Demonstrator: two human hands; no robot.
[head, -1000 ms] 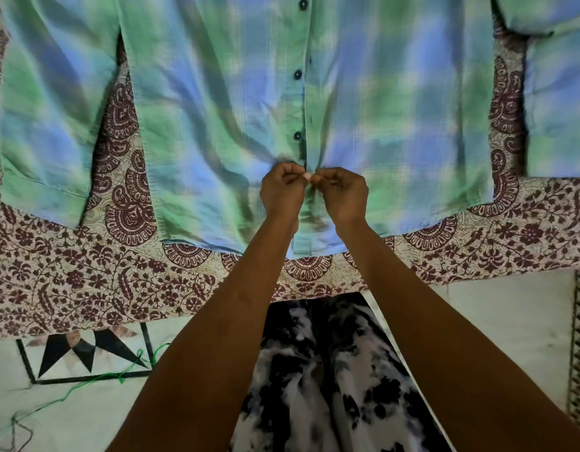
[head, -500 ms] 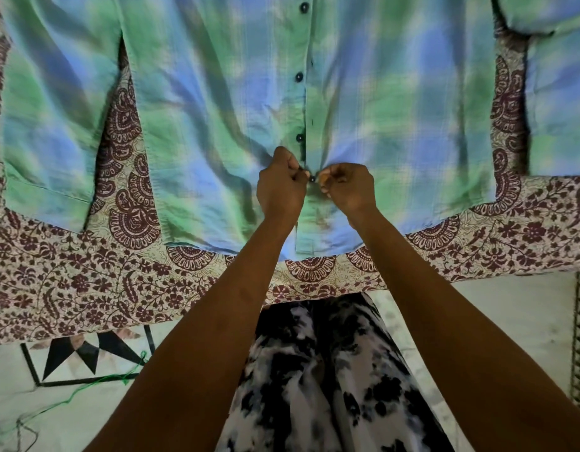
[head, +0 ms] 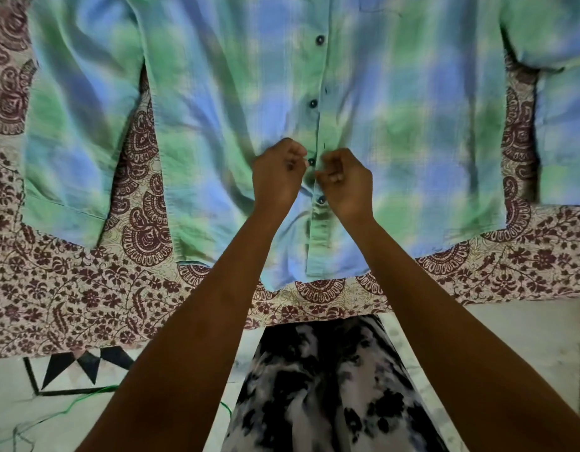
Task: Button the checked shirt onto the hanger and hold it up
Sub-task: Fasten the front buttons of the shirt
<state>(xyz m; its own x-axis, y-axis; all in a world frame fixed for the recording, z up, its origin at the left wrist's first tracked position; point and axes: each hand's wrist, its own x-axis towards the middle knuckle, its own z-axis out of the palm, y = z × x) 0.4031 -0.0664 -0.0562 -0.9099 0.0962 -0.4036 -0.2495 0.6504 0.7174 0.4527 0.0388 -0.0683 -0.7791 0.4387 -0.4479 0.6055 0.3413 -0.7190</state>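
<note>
The green and blue checked shirt (head: 396, 132) lies front up on a patterned cloth, its collar end out of frame at the top. Dark buttons run down its placket, and the lowest button (head: 321, 200) sits through its hole. My left hand (head: 277, 177) and my right hand (head: 347, 185) hover over the placket on either side of the button above it (head: 311, 162). Both hands have curled fingers, and I see no fabric pinched in them. No hanger is in view.
The maroon-printed cloth (head: 86, 288) covers the surface under the shirt. Its near edge ends at a pale floor (head: 516, 337) with black triangle marks. A green thread (head: 70, 407) lies on the floor at the left. My black-and-white patterned lap (head: 321, 386) fills the bottom centre.
Both hands let go of the placket at the lowest button, which now sits fastened. They moved up the shirt to the button above. The view shifted slightly toward the collar.
</note>
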